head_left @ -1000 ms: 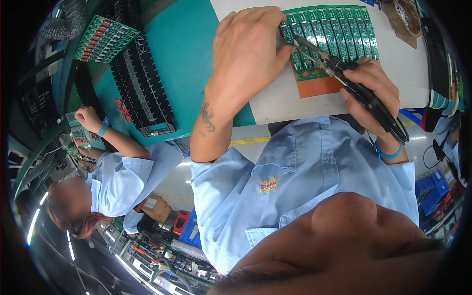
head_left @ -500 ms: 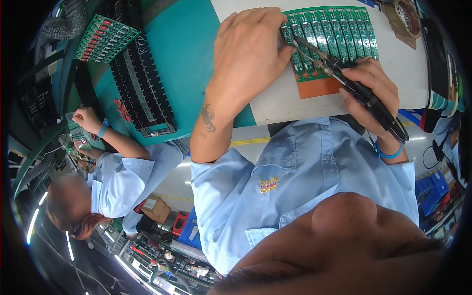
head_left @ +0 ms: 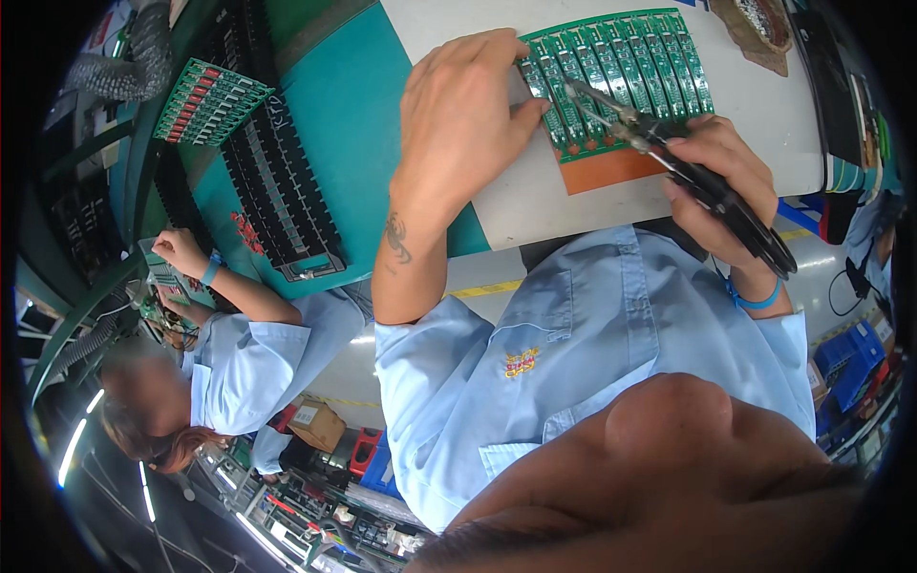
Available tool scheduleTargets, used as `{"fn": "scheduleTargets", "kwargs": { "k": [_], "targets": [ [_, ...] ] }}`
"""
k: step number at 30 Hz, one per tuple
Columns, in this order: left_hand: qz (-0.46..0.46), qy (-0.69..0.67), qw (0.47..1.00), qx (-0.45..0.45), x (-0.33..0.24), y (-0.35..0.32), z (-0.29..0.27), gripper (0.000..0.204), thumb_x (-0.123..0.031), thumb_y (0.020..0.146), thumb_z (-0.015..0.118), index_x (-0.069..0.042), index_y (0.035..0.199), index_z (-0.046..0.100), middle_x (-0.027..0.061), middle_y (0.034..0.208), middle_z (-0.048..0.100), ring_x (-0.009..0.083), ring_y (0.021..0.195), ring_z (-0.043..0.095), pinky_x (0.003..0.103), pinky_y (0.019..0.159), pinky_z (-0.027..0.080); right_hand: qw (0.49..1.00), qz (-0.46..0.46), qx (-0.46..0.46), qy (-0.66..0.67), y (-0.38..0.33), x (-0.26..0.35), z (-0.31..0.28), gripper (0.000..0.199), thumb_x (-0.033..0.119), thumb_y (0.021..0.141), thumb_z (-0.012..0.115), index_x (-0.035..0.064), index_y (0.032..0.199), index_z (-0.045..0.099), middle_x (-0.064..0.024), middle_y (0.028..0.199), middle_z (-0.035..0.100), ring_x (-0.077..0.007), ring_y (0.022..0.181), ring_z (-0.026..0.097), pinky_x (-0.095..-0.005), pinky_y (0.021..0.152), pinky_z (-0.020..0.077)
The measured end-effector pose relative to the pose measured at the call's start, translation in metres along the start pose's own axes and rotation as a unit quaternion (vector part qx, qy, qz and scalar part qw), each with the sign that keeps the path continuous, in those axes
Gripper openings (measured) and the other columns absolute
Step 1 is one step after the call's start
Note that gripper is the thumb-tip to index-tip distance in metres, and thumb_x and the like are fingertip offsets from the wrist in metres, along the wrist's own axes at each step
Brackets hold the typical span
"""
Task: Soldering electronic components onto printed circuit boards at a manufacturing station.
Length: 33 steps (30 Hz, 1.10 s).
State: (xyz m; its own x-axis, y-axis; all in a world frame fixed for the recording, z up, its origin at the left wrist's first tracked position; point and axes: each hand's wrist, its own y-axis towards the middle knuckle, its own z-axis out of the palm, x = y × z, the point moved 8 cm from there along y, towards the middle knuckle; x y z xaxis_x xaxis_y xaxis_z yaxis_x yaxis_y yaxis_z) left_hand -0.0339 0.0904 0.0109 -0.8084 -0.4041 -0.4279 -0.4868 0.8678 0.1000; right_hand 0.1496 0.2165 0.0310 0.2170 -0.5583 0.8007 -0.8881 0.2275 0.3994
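Note:
A green circuit board panel point(head_left: 630, 76), made of several long narrow strips, lies on an orange-brown board point(head_left: 611, 175) that shows along its near edge. My left hand point(head_left: 468, 119) is closed at the panel's left edge, its index finger at the upper corner and its thumb lower down. In my right hand point(head_left: 721, 177) are two black-handled soldering irons point(head_left: 707, 181), held side by side like tweezers. Their metal tips reach over the strips at the panel's left part; whether they touch the board I cannot tell.
A rough brown dish point(head_left: 755, 33) of pale material sits at the far right. Leftward on the green mat point(head_left: 334, 124) are a black slotted rack point(head_left: 282, 191), small red parts point(head_left: 246, 232) and another upright board panel point(head_left: 205, 105). A co-worker point(head_left: 258, 353) works at far left.
The soldering iron tips have shifted rightward across the panel, from its leftmost strips to those beside them. My left hand stays at the panel's edge. The whole view has turned slightly.

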Motion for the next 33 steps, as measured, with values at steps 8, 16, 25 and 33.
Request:
{"fn": "scheduleTargets", "kwargs": {
  "k": [8,16,25,33],
  "targets": [
    [-0.010,-0.007,1.000,0.010,0.001,0.001,0.002,0.045,-0.017,0.074,0.086,-0.004,0.115,0.071,0.0128,0.116,0.075,0.0342,0.110,0.069,0.044,0.092,0.055,1.000,-0.017,-0.008,-0.018,0.003,0.003,0.005,0.045,-0.009,0.067,0.074,-0.0017,0.111,0.072,-0.0129,0.089,0.071,-0.0283,0.082,0.066,-0.0377,0.081,0.0510],
    [0.014,-0.035,0.999,-0.026,0.001,0.000,0.002,0.035,-0.015,0.074,0.084,-0.003,0.103,0.068,0.0160,0.099,0.072,0.0369,0.102,0.067,0.047,0.091,0.050,0.999,-0.030,0.021,-0.025,0.006,0.001,0.015,0.045,-0.007,0.066,0.075,-0.0012,0.110,0.073,-0.0127,0.088,0.070,-0.0285,0.081,0.065,-0.0387,0.080,0.0503],
    [0.014,-0.032,0.999,-0.026,0.001,0.000,0.002,0.035,-0.015,0.074,0.084,-0.003,0.102,0.068,0.0150,0.099,0.072,0.0364,0.101,0.067,0.046,0.090,0.051,0.999,-0.004,0.013,-0.041,0.012,-0.004,0.016,0.041,-0.007,0.068,0.076,0.0001,0.108,0.074,-0.0117,0.084,0.068,-0.0282,0.079,0.064,-0.0378,0.077,0.0498],
    [0.017,-0.032,0.999,-0.031,-0.001,-0.001,0.000,0.035,-0.014,0.073,0.084,-0.003,0.103,0.068,0.0147,0.100,0.072,0.0360,0.101,0.067,0.046,0.090,0.051,0.999,0.009,0.014,-0.039,0.013,-0.004,0.016,0.041,-0.007,0.068,0.076,0.0000,0.109,0.074,-0.0115,0.084,0.068,-0.0277,0.078,0.064,-0.0374,0.079,0.0501]
  ]
}}
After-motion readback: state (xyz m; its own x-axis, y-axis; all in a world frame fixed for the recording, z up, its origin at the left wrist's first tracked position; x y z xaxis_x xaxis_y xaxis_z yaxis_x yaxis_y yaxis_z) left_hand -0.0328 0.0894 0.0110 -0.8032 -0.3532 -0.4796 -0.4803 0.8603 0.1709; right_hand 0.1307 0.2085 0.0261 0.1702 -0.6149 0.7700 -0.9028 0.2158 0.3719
